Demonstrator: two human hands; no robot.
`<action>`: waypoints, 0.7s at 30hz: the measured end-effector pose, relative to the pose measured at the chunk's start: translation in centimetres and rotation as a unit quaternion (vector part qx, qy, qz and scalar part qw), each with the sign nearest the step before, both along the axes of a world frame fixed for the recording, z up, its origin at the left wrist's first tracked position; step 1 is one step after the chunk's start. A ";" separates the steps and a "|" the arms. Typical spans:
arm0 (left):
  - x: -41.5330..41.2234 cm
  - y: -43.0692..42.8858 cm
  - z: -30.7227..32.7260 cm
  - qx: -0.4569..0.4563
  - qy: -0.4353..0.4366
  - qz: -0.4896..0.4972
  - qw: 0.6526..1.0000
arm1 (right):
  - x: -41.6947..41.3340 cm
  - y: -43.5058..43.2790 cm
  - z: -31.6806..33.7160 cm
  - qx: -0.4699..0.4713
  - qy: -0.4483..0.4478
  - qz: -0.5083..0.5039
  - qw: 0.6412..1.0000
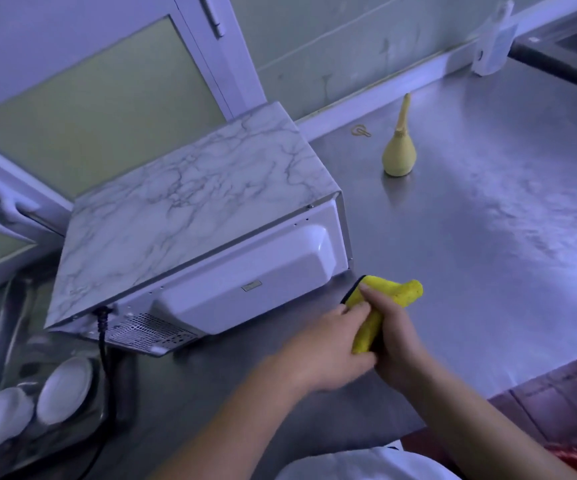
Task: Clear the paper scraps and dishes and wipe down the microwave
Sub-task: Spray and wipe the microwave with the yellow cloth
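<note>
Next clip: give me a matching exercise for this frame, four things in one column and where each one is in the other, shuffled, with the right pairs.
Things
1. yellow cloth
2. white bowls
3. pear-shaped bulb
4. black cord

Places
a. upright on the counter, right of the microwave
b. in the metal tray, lower left
c. gripped by the left hand and right hand
d. leaving the microwave's back panel

Pairs: 1-c; 2-b; 3-a; 4-d
</note>
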State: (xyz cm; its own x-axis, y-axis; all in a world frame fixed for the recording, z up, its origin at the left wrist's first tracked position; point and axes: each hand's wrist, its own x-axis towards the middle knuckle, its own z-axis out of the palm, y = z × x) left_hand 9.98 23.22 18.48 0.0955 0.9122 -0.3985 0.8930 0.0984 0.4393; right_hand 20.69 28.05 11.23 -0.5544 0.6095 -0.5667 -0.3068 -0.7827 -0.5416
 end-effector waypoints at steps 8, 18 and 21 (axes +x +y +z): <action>-10.8 4.6 5.5 0.238 -0.144 0.211 0.937 | -1.0 2.1 -0.6 0.097 -0.194 -0.180 0.960; -16.4 10.6 3.8 0.282 0.150 0.156 0.935 | -9.4 7.6 6.1 0.506 -0.304 -0.221 0.776; -16.5 10.7 3.5 0.278 0.165 0.145 0.935 | -11.3 7.8 4.6 0.547 -0.390 -0.229 0.704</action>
State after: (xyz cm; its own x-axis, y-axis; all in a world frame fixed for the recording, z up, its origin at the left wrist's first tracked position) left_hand -6.49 33.93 21.97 -0.2321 0.9559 0.1799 0.9601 0.1955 0.1999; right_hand 9.41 35.84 15.87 0.0611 0.9318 0.3579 0.3335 0.3189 -0.8872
